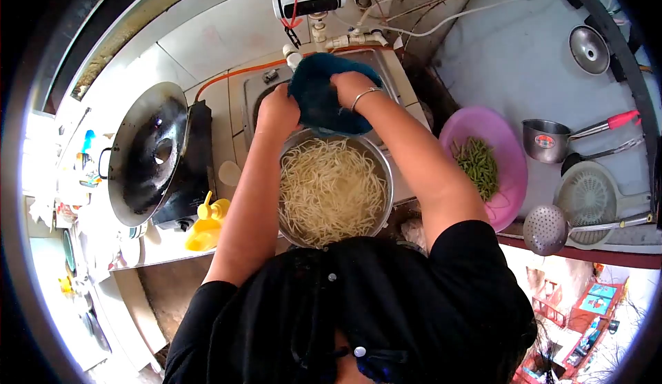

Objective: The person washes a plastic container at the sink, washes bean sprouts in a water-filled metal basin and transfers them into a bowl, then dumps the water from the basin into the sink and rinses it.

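My left hand (278, 111) grips the left edge of a dark teal basin (321, 111), tilted above the sink. Over the basin's upper right part is my right hand (354, 89), wearing a bracelet. Its fingers are curled, and whatever they pinch is hidden. Directly below the basin, close to my body, stands a round metal bowl (388, 201) full of thin pale strips (331, 194). The basin partly covers the metal sink (249, 93) behind it.
A dark wok (148, 153) sits on a black stove at left, near a yellow pump bottle (205, 225). At right are a pink basin (514, 170) with cut green beans (477, 166), a saucepan (545, 140), a skimmer (545, 230) and a pale strainer (586, 194). A faucet heater (310, 1) hangs above.
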Demonstrator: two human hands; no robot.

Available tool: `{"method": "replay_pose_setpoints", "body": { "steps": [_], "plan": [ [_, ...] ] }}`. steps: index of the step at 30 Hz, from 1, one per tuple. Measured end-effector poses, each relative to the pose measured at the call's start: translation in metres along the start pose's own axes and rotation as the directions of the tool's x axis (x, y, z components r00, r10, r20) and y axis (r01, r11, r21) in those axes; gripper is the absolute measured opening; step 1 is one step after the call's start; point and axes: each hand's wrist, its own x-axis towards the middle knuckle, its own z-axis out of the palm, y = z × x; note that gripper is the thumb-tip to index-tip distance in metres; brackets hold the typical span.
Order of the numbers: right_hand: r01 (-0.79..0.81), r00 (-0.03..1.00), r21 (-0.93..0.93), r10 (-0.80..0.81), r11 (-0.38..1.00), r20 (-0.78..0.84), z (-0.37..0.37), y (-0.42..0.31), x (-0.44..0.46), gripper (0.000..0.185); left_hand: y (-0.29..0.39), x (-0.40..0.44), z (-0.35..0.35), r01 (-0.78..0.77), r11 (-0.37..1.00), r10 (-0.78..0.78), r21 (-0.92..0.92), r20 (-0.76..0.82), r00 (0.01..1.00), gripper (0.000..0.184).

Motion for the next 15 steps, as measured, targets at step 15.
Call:
{"method": "replay_pose_setpoints", "body": {
  "steps": [15],
  "plan": [
    [-0.45, 0.797, 0.435, 0.57, 0.78, -0.198, 0.085, 0.11, -0.103, 0.036, -0.013, 0.016, 0.018, 0.066, 0.998, -0.066, -0.011, -0.039, 0.997, 0.033]
  ]
}}
